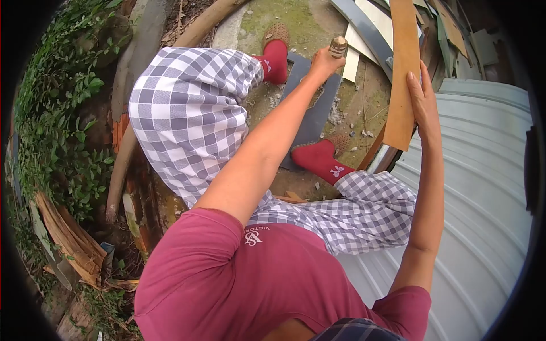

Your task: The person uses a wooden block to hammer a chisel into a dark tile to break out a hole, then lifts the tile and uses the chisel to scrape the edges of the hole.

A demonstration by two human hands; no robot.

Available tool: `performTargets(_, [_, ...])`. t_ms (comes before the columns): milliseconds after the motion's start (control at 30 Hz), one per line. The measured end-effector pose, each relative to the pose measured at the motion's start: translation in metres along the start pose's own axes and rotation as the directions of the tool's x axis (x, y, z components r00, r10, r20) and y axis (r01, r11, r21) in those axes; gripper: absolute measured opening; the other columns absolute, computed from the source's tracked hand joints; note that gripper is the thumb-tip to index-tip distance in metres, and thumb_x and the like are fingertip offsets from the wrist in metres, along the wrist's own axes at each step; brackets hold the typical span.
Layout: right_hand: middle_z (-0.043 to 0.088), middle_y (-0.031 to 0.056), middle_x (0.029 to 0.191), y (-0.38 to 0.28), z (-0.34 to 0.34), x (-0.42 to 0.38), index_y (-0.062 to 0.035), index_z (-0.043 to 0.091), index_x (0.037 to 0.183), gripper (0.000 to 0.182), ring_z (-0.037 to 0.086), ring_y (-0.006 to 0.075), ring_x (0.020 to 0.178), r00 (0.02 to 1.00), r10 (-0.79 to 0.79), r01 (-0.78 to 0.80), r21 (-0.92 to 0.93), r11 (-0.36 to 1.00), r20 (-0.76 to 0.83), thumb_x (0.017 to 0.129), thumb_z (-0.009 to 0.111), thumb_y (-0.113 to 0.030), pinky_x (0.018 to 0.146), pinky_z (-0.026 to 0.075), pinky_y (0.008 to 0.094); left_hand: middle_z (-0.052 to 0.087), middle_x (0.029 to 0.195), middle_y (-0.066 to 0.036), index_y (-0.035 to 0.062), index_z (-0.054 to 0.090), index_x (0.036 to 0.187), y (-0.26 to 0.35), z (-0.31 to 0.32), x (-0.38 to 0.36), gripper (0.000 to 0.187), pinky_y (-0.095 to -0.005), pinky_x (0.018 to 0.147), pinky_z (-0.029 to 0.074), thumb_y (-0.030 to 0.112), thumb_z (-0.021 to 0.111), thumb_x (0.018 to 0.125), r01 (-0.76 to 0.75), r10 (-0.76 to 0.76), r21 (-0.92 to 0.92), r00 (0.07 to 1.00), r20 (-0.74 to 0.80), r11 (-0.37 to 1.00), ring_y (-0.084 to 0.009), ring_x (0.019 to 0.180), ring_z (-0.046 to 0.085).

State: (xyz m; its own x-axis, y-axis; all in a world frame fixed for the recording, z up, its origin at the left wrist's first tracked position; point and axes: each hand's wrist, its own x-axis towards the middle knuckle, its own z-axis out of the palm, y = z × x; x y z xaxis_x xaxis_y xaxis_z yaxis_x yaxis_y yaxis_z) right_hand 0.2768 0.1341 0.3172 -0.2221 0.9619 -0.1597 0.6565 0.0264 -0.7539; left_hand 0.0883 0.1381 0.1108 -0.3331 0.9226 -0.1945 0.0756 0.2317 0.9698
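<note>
My left hand [326, 63] is closed around a wooden tool handle [338, 48] with bands around its end; the tool's other end is hidden by my hand and forearm. Below that hand a long grey board [311, 120] with a ragged hole lies on the ground between my feet. My right hand [421, 99] grips the edge of a long brown wooden board [402, 74], thumb on its face and the other fingers mostly out of sight behind it. This board is raised beside the corrugated metal sheet, and its far end runs out of the top of the view.
Pale corrugated metal sheeting [472, 165] spreads along the right. Several boards and panels [372, 31] are piled at the upper right. Logs [207, 23], split wood [68, 238] and leafy plants [62, 85] line the left. Small debris [364, 134] lies on mossy ground near my feet.
</note>
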Motion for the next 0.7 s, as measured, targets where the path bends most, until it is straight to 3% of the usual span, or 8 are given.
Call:
performTargets(133, [0.054,0.0159,0.122,-0.014,-0.004,-0.054,-0.0051,0.032,0.142,0.062,0.055,0.0188,0.106,0.991,0.109,-0.125,0.219,0.968,0.084,0.093,0.052,-0.037,0.089,0.044,0.0296,0.068,0.081,-0.016,0.0036,0.065,0.086,-0.017,-0.007,0.008,0.033,-0.0385,0.072,0.05,0.028,0.069,0.065,0.025,-0.028,-0.035,0.997,-0.067,0.999,-0.0298,0.08,0.066])
performTargets(233, [0.052,0.019,0.125,0.03,0.024,-0.108,-0.0047,0.028,0.143,0.064,0.055,0.0218,0.109,0.957,0.17,-0.204,0.128,0.971,0.235,0.091,0.053,-0.034,0.091,0.042,0.0309,0.068,0.078,-0.015,0.0026,0.066,0.083,-0.031,-0.017,0.011,0.032,-0.0371,0.07,0.05,0.029,0.07,0.065,0.029,-0.074,-0.192,0.97,-0.231,0.981,-0.0273,0.078,0.067])
performTargets(333, [0.049,0.0225,0.129,0.05,0.066,-0.162,-0.0045,0.025,0.144,0.069,0.053,0.0256,0.113,0.809,0.362,-0.446,0.084,0.891,0.463,0.089,0.053,-0.035,0.095,0.04,0.0317,0.068,0.076,-0.014,0.0025,0.067,0.08,-0.003,-0.035,-0.003,0.028,-0.0354,0.068,0.05,0.026,0.071,0.067,0.001,-0.068,-0.195,0.939,-0.337,0.981,-0.0247,0.075,0.067])
performTargets(400, [0.053,0.0153,0.124,0.074,0.102,-0.188,-0.0055,0.024,0.145,0.064,0.051,0.0184,0.111,0.725,0.405,-0.508,0.035,0.861,0.557,0.093,0.05,-0.032,0.093,0.04,0.0285,0.068,0.075,-0.013,0.0023,0.067,0.079,0.009,-0.036,-0.004,0.025,-0.035,0.068,0.05,0.025,0.071,0.068,-0.033,-0.047,-0.207,0.928,-0.37,0.978,-0.0237,0.073,0.067])
performTargets(467, [0.044,0.0298,0.132,0.096,0.139,-0.207,-0.0068,0.023,0.145,0.071,0.051,0.0348,0.118,0.754,0.31,-0.344,-0.055,0.937,0.579,0.087,0.051,-0.035,0.098,0.038,0.0357,0.068,0.074,-0.013,0.002,0.067,0.077,0.018,-0.04,-0.007,0.023,-0.0346,0.067,0.05,0.023,0.07,0.069,-0.073,-0.023,-0.215,0.911,-0.411,0.974,-0.0227,0.072,0.067])
performTargets(533, [0.051,0.0273,0.124,0.083,0.15,-0.21,-0.0084,0.034,0.141,0.062,0.053,0.0372,0.113,0.757,0.268,-0.329,-0.007,0.944,0.596,0.088,0.05,-0.036,0.095,0.041,0.0376,0.068,0.074,-0.012,0.0017,0.067,0.078,0.025,-0.043,-0.011,0.022,-0.0343,0.067,0.05,0.022,0.071,0.069,-0.137,0.022,-0.242,0.905,-0.425,0.961,-0.0221,0.071,0.067])
performTargets(600, [0.058,0.0213,0.11,0.028,0.121,-0.197,-0.0078,0.049,0.13,0.049,0.058,0.0351,0.102,0.783,0.351,0.068,-0.632,0.772,0.513,0.089,0.052,-0.035,0.087,0.046,0.0384,0.068,0.074,-0.013,0.0013,0.067,0.078,0.024,-0.046,-0.013,0.023,-0.0347,0.067,0.05,0.023,0.071,0.069,-0.132,0.012,-0.246,0.9,-0.436,0.96,-0.0231,0.071,0.067])
performTargets(700, [0.061,0.0162,0.099,-0.051,0.046,-0.176,-0.0035,0.065,0.108,0.028,0.06,0.0302,0.083,0.868,-0.182,0.233,-0.055,0.971,0.461,0.091,0.055,-0.023,0.069,0.048,0.0361,0.068,0.074,-0.015,0.0008,0.066,0.078,0.018,-0.047,-0.008,0.027,-0.0364,0.069,0.051,0.026,0.07,0.068,-0.111,-0.018,-0.249,0.886,-0.463,0.962,-0.0266,0.073,0.067])
